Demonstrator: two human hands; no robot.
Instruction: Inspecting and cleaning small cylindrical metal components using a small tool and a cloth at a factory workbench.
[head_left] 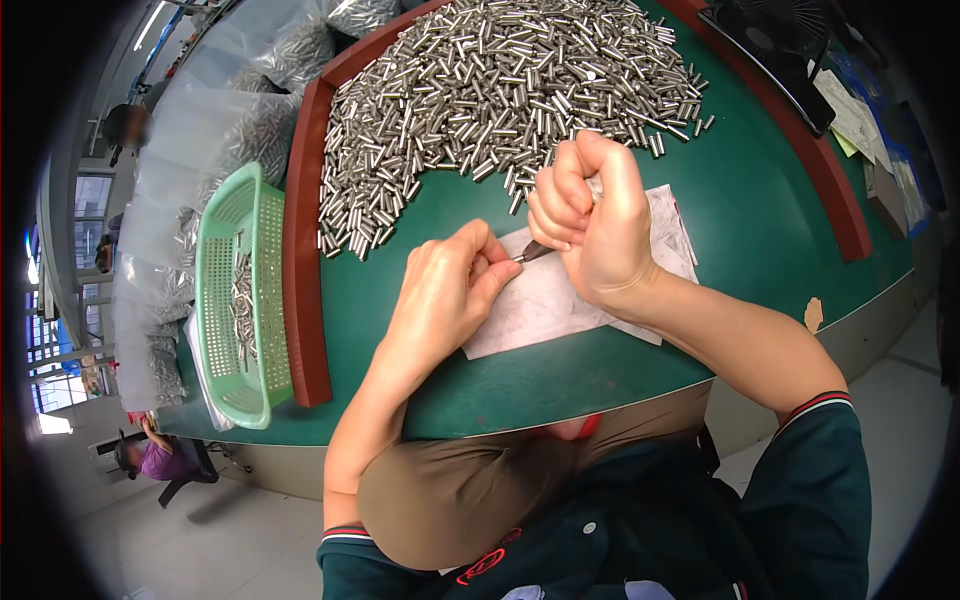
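Note:
My left hand [440,290] is closed, its thumb and forefinger pinching a small metal pin [518,260] that mostly hides between the fingertips. Wrapped in a fist, my right hand [607,222] grips a hand tool with a dark, tapered tip [537,250]; its handle is mostly covered by my fingers. The tip points left and meets, or nearly meets, the pin. Beneath both hands a stained whitish cloth [530,315] lies on the green tabletop [450,385]. Just beyond them spreads a large heap of short, shiny metal pins [520,85].
Dark red wooden rails [308,250] border the heap at left, back and right. Left of the rail stands a green perforated basket [212,330] holding some pins. Clear bags of metal parts [300,50] line the far left. A black fan [790,30] sits back right. A person in purple [165,460] sits farther off.

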